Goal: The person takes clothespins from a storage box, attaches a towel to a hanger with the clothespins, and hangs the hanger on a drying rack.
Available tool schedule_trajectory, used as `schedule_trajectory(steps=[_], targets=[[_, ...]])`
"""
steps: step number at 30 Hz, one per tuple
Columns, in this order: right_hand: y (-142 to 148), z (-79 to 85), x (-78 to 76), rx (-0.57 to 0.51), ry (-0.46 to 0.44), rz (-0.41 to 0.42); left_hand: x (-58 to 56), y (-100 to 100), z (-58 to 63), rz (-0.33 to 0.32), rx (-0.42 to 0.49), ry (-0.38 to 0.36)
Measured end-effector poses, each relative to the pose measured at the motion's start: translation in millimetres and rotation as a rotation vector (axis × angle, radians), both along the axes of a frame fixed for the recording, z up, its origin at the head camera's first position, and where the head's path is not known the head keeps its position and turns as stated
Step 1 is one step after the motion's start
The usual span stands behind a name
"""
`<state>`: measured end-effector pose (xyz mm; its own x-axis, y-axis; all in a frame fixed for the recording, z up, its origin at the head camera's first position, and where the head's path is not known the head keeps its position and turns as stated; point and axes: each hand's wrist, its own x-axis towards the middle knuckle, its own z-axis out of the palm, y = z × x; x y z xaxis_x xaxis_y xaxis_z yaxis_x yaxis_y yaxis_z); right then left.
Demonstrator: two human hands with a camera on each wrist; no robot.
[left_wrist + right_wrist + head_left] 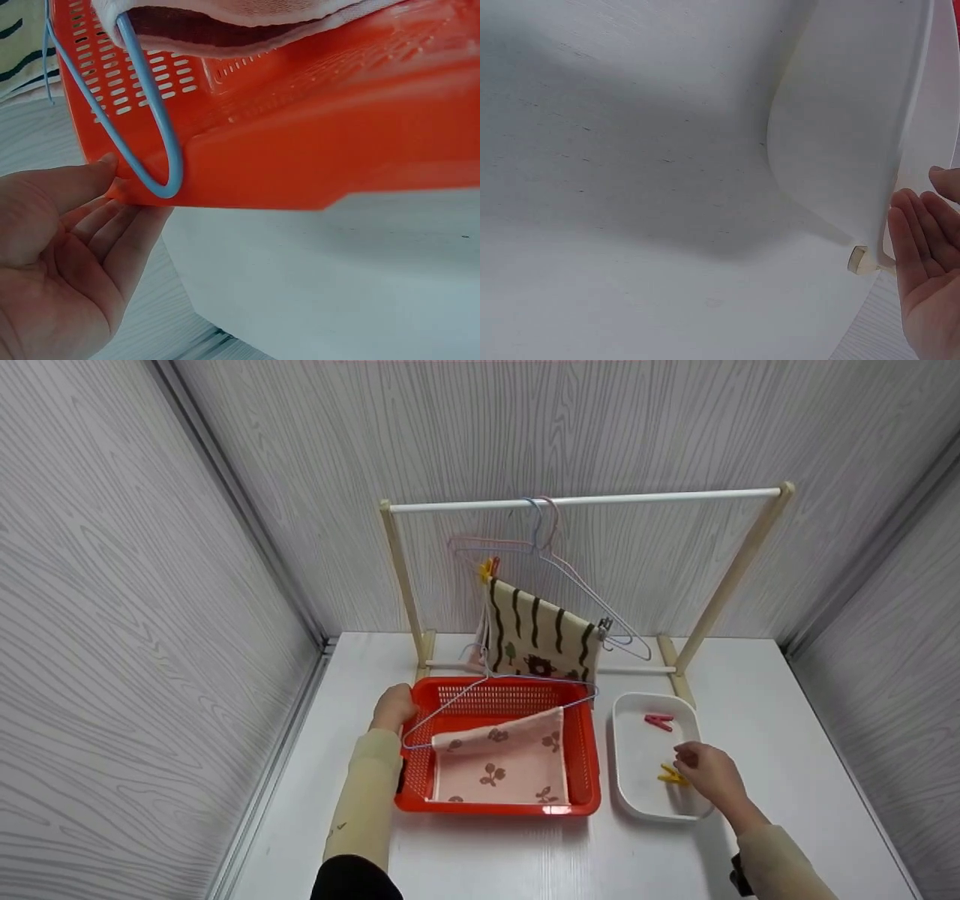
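My left hand (393, 708) grips the upper left corner of a red plastic basket (405, 804), its thumb on the basket and its fingers beneath in the left wrist view. Across the basket lies a blue clothes hanger (174, 161) with a pink cloth (499, 772) printed with brown cherries. Over the white tray (624, 799) hovers my right hand (712, 774), thumb apart from its slightly bent fingers in the right wrist view. Right beside its fingertips lies a yellow clothespin (670, 777); whether they touch is unclear. Farther back in the tray is a red clothespin (658, 722).
Behind the basket stands a drying rack with a white rail (660, 498) and wooden posts. Two hangers hang from it, with a striped cloth (536, 630) held by a yellow clip (486, 570) and a dark clip (604, 628). Wood-patterned walls enclose the white table (480, 859).
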<state>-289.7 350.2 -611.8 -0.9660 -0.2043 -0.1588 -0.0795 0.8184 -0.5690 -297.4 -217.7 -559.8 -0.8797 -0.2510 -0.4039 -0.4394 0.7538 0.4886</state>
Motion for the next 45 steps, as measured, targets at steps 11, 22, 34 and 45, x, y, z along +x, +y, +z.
schedule_trajectory(steps=[11, 22, 34, 45], targets=[[-11, -6.6, -1.7, 0.059, -0.094, -0.006, 3.6, 3, -2.1, 0.012, 0.000, 0.040], [-25, -20.8, 0.8, 0.005, -0.147, -0.100, 6.7, 2, -4.9, -0.014, -0.029, 0.088], [-28, -34.5, 3.2, -0.124, -0.185, -0.188, 1.7, 3, -6.8, 0.020, -0.002, 0.056], [-24, -45.3, 0.8, -0.197, -0.163, -0.194, -2.1, -1, -9.2, 0.014, -0.024, 0.045]])
